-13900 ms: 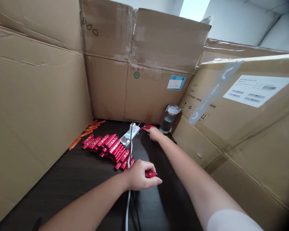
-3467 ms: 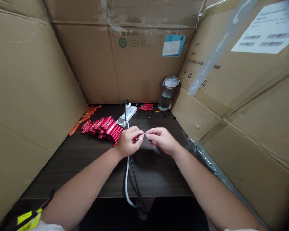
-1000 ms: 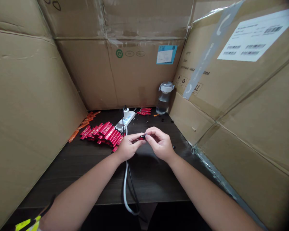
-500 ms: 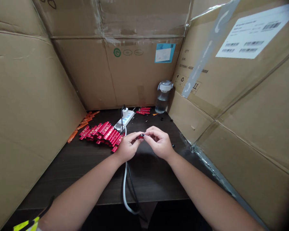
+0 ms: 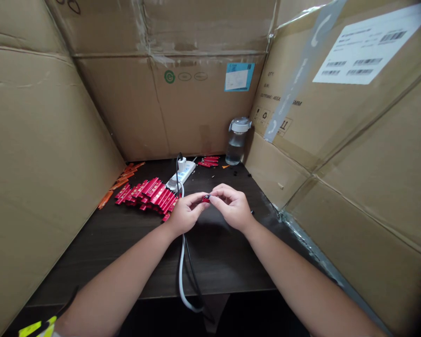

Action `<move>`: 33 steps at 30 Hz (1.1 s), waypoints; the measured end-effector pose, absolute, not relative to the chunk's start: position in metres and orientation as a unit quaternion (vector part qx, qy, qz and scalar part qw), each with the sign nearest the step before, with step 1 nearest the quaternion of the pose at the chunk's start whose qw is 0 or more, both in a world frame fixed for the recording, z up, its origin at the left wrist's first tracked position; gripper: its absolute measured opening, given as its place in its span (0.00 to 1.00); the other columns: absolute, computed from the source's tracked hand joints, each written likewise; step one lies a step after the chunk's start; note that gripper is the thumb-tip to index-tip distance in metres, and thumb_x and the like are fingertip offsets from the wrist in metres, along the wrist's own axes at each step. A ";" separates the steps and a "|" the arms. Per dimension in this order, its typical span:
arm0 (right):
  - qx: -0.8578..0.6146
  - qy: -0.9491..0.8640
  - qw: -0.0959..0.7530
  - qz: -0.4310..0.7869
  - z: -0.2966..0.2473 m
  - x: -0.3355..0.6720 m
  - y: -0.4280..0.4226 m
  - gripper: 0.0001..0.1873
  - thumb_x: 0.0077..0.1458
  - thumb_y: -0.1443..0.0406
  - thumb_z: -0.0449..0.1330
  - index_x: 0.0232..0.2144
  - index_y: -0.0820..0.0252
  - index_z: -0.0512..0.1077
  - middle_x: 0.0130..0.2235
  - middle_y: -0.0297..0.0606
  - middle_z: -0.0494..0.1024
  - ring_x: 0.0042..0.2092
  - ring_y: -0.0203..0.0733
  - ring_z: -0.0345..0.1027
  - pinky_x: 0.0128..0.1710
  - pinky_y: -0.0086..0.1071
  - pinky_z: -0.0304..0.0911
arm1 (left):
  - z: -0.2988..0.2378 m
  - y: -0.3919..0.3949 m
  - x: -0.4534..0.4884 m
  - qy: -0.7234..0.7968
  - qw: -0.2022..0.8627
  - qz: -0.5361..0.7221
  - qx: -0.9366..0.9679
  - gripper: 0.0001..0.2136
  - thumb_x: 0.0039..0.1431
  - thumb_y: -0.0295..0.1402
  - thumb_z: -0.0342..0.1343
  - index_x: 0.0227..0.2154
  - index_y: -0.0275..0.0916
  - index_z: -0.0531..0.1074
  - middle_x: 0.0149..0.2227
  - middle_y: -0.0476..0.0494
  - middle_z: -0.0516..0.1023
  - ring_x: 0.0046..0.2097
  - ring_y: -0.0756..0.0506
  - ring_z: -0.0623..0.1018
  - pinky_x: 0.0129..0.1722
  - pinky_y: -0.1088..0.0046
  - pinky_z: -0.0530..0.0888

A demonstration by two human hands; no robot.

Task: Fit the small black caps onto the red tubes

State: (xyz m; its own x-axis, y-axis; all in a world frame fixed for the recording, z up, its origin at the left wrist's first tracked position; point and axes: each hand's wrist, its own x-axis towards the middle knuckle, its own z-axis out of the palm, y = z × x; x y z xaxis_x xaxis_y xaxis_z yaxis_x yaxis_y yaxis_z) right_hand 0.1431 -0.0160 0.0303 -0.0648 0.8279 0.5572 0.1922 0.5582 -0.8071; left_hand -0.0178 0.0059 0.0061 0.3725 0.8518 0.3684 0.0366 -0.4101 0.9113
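Observation:
My left hand point(image 5: 184, 216) and my right hand point(image 5: 231, 208) meet over the middle of the dark table point(image 5: 133, 248). Both pinch one small red piece point(image 5: 206, 199) between their fingertips. Just left of my left hand lies a pile of several flat red sticks point(image 5: 150, 194). A smaller heap of red sticks point(image 5: 208, 162) lies at the back near the bottle. Whether my right hand holds anything else is hidden by its fingers.
Cardboard boxes wall the table on the left point(image 5: 38, 154), back point(image 5: 182, 103) and right point(image 5: 354, 154). A white power strip point(image 5: 182, 174) with white and black cables point(image 5: 182, 262) runs down the middle. A clear water bottle point(image 5: 236, 142) stands at the back right. Orange sticks point(image 5: 121, 180) lie at the left.
Over the last second my hands have stayed together on the small red piece, with only slight finger movement. Much earlier my right hand reached to the far red heap.

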 end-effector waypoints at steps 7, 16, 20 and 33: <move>-0.382 -0.662 0.570 0.301 0.029 0.145 -0.014 0.05 0.50 0.64 0.62 0.26 0.61 0.75 0.30 0.38 0.73 0.31 0.37 0.67 0.28 0.30 0.63 | 0.007 0.004 -0.014 0.312 0.515 0.468 0.647 0.14 0.51 0.37 0.60 0.38 0.34 0.72 0.40 0.39 0.79 0.40 0.45 0.79 0.37 0.70 0.77; -0.382 -0.649 0.566 0.336 0.028 0.146 -0.012 0.05 0.49 0.64 0.62 0.26 0.61 0.75 0.31 0.38 0.73 0.28 0.35 0.66 0.23 0.28 0.63 | 0.010 0.003 -0.013 0.333 0.528 0.455 0.636 0.15 0.49 0.38 0.61 0.37 0.34 0.71 0.35 0.41 0.79 0.35 0.47 0.78 0.33 0.72 0.76; -0.373 -0.672 0.565 0.302 0.028 0.146 -0.014 0.06 0.51 0.64 0.60 0.27 0.61 0.74 0.31 0.39 0.72 0.30 0.36 0.67 0.25 0.29 0.63 | 0.010 0.002 -0.014 0.322 0.511 0.464 0.648 0.14 0.50 0.38 0.60 0.37 0.34 0.72 0.38 0.40 0.79 0.38 0.45 0.79 0.36 0.70 0.76; -0.312 -0.799 0.483 0.177 0.044 0.162 -0.017 0.07 0.55 0.64 0.59 0.30 0.58 0.77 0.28 0.38 0.78 0.29 0.39 0.71 0.30 0.32 0.66 | 0.018 0.002 -0.027 0.293 0.313 0.443 0.787 0.09 0.55 0.33 0.57 0.38 0.37 0.76 0.36 0.42 0.80 0.34 0.48 0.79 0.35 0.73 0.76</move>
